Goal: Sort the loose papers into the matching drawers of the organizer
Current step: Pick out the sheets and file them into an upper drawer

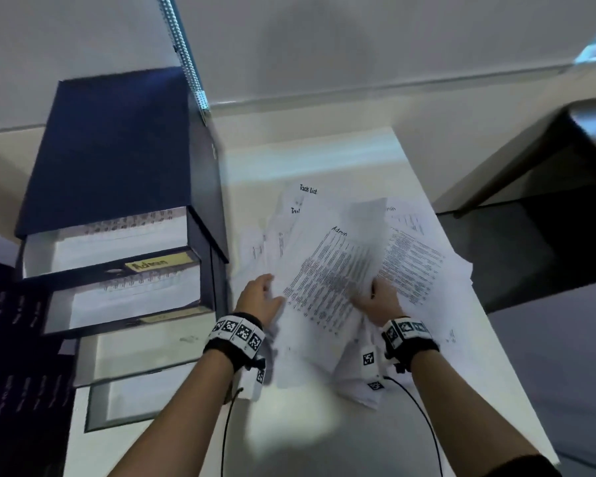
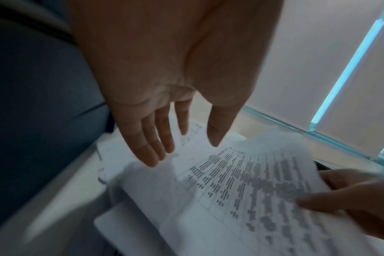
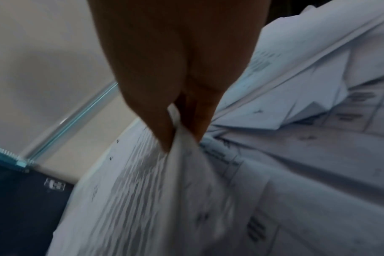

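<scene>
A printed sheet (image 1: 327, 270) headed "Admin" is pinched at its near right edge by the right hand (image 1: 379, 301), the paper caught between thumb and fingers (image 3: 164, 131) and lifted off the heap — the wrist view shows the sheet creased where it is gripped. The left hand (image 1: 260, 297) is held open beside the sheet's left edge, fingers (image 2: 151, 147) straight and slightly spread, nothing gripped; whether the fingertips touch the paper cannot be told through the blur.

Beneath and behind the lifted sheet, loose papers (image 1: 417, 256) are spread in an untidy pile across the white counter (image 1: 300, 428), one at the far side headed "Task list" (image 1: 307, 189).

At the left of the counter, just beside the pile, a dark blue organizer (image 1: 117, 149) is seen with its drawers pulled out in steps. The upper drawer (image 1: 111, 242) already contains printed paper, and a yellow label (image 1: 155, 262) reading "Admin" is fixed to its front edge. A second drawer (image 1: 128, 301) below also holds sheets, and two lower drawers (image 1: 141, 352) stand open nearer the camera; their labels cannot be read.

Black bands with checkered markers (image 1: 238, 333) are worn on both wrists, each trailing a thin black cable (image 1: 226, 428).
</scene>
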The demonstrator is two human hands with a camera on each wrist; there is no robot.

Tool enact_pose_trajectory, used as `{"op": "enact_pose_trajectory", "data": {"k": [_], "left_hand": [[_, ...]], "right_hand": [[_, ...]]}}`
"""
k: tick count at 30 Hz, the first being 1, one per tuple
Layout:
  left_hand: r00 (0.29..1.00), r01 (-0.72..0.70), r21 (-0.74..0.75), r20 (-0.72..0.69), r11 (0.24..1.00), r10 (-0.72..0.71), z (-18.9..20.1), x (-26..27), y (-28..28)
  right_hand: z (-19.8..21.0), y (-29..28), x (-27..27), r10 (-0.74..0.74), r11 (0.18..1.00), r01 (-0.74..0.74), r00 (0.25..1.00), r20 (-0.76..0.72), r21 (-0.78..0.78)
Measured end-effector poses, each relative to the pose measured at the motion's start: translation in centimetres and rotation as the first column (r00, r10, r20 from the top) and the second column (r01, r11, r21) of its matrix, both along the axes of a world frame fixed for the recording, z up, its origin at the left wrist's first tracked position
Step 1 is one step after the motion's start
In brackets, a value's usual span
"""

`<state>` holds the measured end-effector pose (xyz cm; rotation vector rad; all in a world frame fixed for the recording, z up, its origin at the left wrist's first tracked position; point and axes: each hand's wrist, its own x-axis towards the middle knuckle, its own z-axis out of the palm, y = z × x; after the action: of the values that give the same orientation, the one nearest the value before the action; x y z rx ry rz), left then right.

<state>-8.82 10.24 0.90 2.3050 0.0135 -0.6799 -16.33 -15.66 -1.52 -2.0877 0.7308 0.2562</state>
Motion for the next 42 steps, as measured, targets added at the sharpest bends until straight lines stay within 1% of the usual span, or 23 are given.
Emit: {"op": "enact_pose_trajectory", "data": {"k": [2,3,5,7,8,10,11,14,17,20,22,23,24,25,26,28,29,30,32,34,36,39,42], "left_hand": [[0.999,0.034,0.083,0.009,0.996,-0.035,-1.3,-0.2,-0.6],[0.997,0.072,0.133,0.02,0.988,-0.076,-1.7,-0.5,-1.0],[0.988,0.131,0.237,0.048,0.963,-0.147,-2.6,-1.3,-1.8],[0.981,0.127,0.297,0.102,0.946,-0.163,-3.3,-2.0,-2.9],[0.981,0.108,0.307,0.122,0.945,-0.152,-3.4,-2.2,-3.4],[0.988,0.064,0.305,0.116,0.95,-0.103,-3.7,-2.2,-4.3],[0.992,0.037,0.29,0.104,0.956,-0.07,-3.7,-2.2,-4.7],[0.994,-0.008,0.193,0.107,0.981,-0.013,-3.7,-2.2,-5.1],[0.989,0.022,0.133,0.144,0.991,-0.041,-3.8,-2.4,-4.6],[0.976,0.084,0.178,0.185,0.981,-0.117,-4.0,-2.2,-3.8],[0.971,0.043,0.147,0.225,0.988,-0.076,-4.3,-2.1,-3.3],[0.976,-0.001,0.108,0.215,0.994,-0.023,-4.4,-2.2,-3.2],[0.979,-0.041,0.078,0.204,0.996,0.024,-4.4,-2.4,-3.1],[0.981,-0.055,0.053,0.191,0.997,0.044,-4.7,-2.4,-3.1],[0.985,-0.055,0.027,0.166,0.998,0.05,-4.8,-2.6,-3.1],[0.993,-0.019,0.022,0.119,1.0,0.016,-4.9,-2.8,-3.3],[0.994,-0.006,0.013,0.112,1.0,0.005,-5.2,-2.7,-3.5],[0.995,-0.002,0.0,0.105,1.0,0.002,-5.2,-2.8,-3.7],[0.997,-0.02,-0.035,0.075,0.999,0.023,-5.0,-3.0,-4.3],[0.997,-0.029,-0.037,0.077,0.999,0.032,-4.7,-3.0,-5.0],[0.995,-0.047,-0.019,0.085,0.999,0.048,-4.6,-2.6,-5.1],[0.996,-0.042,0.016,0.084,0.999,0.041,-4.4,-1.9,-5.2],[0.997,0.0,0.012,0.075,1.0,-0.001,-4.3,-1.6,-5.3]], "right_hand": [[0.1,-1.5,-1.3,0.101,0.983,-0.074,0.982,-0.157,0.165],[0.2,-2.1,-1.8,0.132,0.979,-0.098,0.974,-0.182,0.181],[-0.1,-2.4,-2.5,0.107,0.994,-0.101,0.984,-0.143,0.046],[-0.7,-2.2,-2.8,0.045,0.993,-0.054,0.995,-0.084,-0.108],[-0.7,-1.9,-3.0,0.051,0.983,-0.065,0.995,-0.087,-0.172],[-1.0,-1.2,-3.2,0.1,0.952,-0.135,0.986,-0.136,-0.274],[-1.1,-0.8,-3.4,0.133,0.939,-0.165,0.983,-0.126,-0.3],[-1.2,0.6,-3.2,0.298,0.892,-0.281,0.955,-0.007,-0.354],[-0.9,1.1,-3.0,0.402,0.875,-0.367,0.914,0.051,-0.317],[-0.5,1.3,-2.9,0.562,0.795,-0.501,0.82,0.104,-0.343],[-0.6,1.4,-3.1,0.674,0.704,-0.601,0.733,0.089,-0.379],[-0.7,1.6,-3.2,0.699,0.675,-0.628,0.712,0.063,-0.388],[-0.7,1.7,-3.3,0.696,0.676,-0.623,0.715,0.063,-0.394],[-0.7,1.7,-3.4,0.655,0.712,-0.58,0.751,0.077,-0.396],[-0.9,1.7,-3.5,0.575,0.772,-0.494,0.811,0.108,-0.399],[-1.1,1.2,-3.5,0.309,0.894,-0.25,0.945,0.108,-0.371],[-1.1,0.9,-3.4,0.196,0.926,-0.167,0.979,0.053,-0.339],[-1.0,0.7,-3.3,0.138,0.939,-0.132,0.99,-0.003,-0.317],[-0.8,0.8,-3.0,0.148,0.945,-0.157,0.988,-0.051,-0.287],[-0.7,1.1,-2.7,0.167,0.949,-0.168,0.986,-0.026,-0.267],[-0.6,1.6,-2.6,0.177,0.937,-0.176,0.984,-0.026,-0.302],[-0.9,2.8,-3.0,0.313,0.828,-0.296,0.949,-0.047,-0.477],[-0.7,3.8,-3.3,0.431,0.725,-0.406,0.898,-0.093,-0.556]]}}
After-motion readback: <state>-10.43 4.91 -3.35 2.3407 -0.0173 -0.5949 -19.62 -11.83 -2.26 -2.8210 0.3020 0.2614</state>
